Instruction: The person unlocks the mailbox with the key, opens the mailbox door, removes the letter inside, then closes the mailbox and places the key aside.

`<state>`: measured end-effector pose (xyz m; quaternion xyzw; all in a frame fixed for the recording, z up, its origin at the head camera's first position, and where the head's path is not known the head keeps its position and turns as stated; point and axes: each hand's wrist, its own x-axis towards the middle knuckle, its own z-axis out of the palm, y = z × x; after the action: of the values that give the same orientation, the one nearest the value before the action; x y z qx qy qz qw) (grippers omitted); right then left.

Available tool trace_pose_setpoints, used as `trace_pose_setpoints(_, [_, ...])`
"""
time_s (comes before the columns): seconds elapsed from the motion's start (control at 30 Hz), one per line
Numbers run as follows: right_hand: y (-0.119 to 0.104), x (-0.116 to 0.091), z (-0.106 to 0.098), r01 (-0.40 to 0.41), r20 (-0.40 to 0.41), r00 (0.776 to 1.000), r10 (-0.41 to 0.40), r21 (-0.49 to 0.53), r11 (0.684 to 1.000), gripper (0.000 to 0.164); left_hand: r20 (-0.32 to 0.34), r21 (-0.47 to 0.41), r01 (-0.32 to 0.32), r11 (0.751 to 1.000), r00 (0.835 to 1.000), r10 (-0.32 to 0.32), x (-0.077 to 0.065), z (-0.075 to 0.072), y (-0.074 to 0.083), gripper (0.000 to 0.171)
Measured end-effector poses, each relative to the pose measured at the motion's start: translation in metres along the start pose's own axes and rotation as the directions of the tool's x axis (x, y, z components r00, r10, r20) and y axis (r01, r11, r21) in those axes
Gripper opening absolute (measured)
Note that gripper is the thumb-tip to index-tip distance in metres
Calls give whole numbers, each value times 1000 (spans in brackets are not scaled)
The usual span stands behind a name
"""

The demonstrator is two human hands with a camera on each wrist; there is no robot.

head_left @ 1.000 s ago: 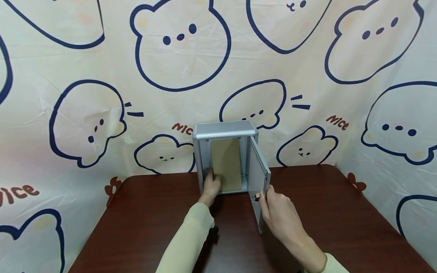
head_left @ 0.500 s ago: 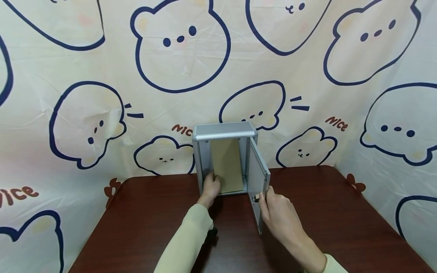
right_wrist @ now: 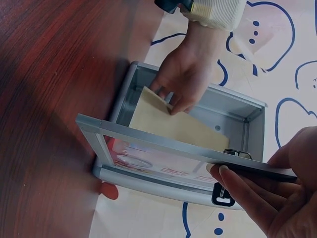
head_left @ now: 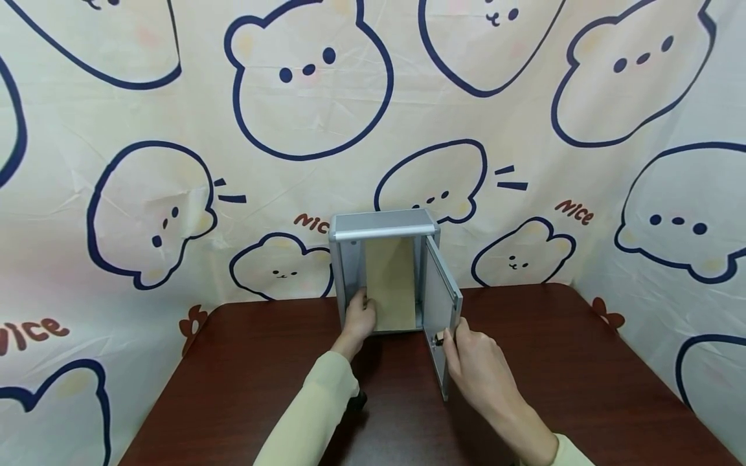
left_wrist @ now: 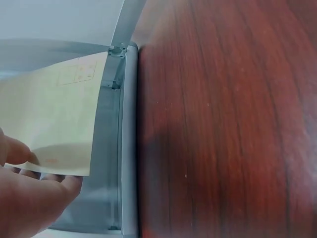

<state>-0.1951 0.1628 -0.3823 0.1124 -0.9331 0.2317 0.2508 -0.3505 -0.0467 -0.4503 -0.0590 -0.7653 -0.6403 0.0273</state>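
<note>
A grey metal box [head_left: 384, 223] stands upright on the table, its front door [head_left: 441, 291] swung out to the right. Inside leans a tan envelope [head_left: 392, 285], printed with small red squares near one corner in the left wrist view. My left hand [head_left: 359, 318] reaches into the box and pinches the envelope's lower left edge, thumb on one face and fingers behind it. With its thumb and fingers, my right hand [head_left: 480, 366] holds the free edge of the door. A black-headed key [right_wrist: 223, 195] hangs by the door's lock, close to the right fingertips.
The dark red-brown table [head_left: 250, 388] extends on both sides of the box. Close behind it hangs a pale curtain [head_left: 315, 188] with blue cartoon outlines. A small black object [head_left: 357, 400] shows beneath the left sleeve.
My left hand and the envelope have shifted slightly; the envelope sits a little farther right and nearer the box's front. The right hand and the door have stayed in place.
</note>
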Motion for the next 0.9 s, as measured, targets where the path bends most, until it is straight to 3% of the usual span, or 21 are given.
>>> trace_pose_setpoints(0.17, [1, -1, 0, 1, 2, 1000, -1, -1, 1000, 23, 0, 24, -21, 999, 1000, 21, -6, -7, -2, 38])
trace_pose_setpoints(0.43, [1, 0, 0, 3, 8, 1000, -4, 7, 1000, 20, 42, 151, -74, 986, 997, 68, -13, -20, 0, 29])
trace_pose_setpoints(0.63, [1, 1, -2, 3, 8, 1000, -3, 3, 1000, 21, 116, 254, -99, 962, 991, 72, -18, -35, 2, 34])
trace_pose_setpoints(0.9, [1, 0, -2, -14, 29, 999, 13, 9, 1000, 20, 203, 300, -116, 947, 978, 55, -24, -51, 6, 22])
